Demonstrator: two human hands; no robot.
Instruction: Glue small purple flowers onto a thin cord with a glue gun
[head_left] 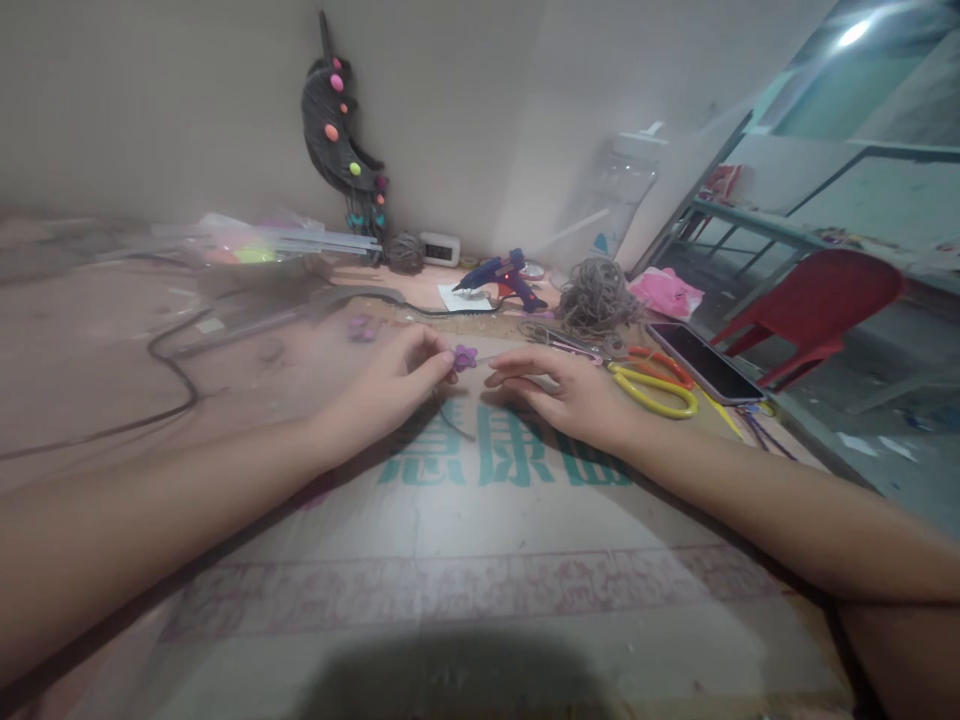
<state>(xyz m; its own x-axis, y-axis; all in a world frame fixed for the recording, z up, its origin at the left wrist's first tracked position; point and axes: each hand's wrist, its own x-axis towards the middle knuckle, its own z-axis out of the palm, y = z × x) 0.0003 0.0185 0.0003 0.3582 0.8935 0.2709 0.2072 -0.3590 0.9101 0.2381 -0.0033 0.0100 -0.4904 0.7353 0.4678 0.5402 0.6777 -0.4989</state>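
My left hand (416, 372) pinches a small purple flower (465, 357) between thumb and fingertips, above a printed sheet (465, 530). A thin grey cord (456, 420) hangs below those fingers. Just right of the flower is my right hand (544, 385), its thumb and fingers drawn together. A faint strand seems to run from the flower towards them, but what they hold is too small to make out. Other purple flowers (361, 328) lie on the table, left of and beyond my left hand.
Scissors with yellow and orange handles (656, 390) lie beside my right wrist, near a phone (705, 362). Behind are a blue glue gun (499, 272), a grey yarn bundle (596, 295) and a clear jar (626, 185). A dark cable (187, 375) crosses the left side. A red chair (821, 300) stands right.
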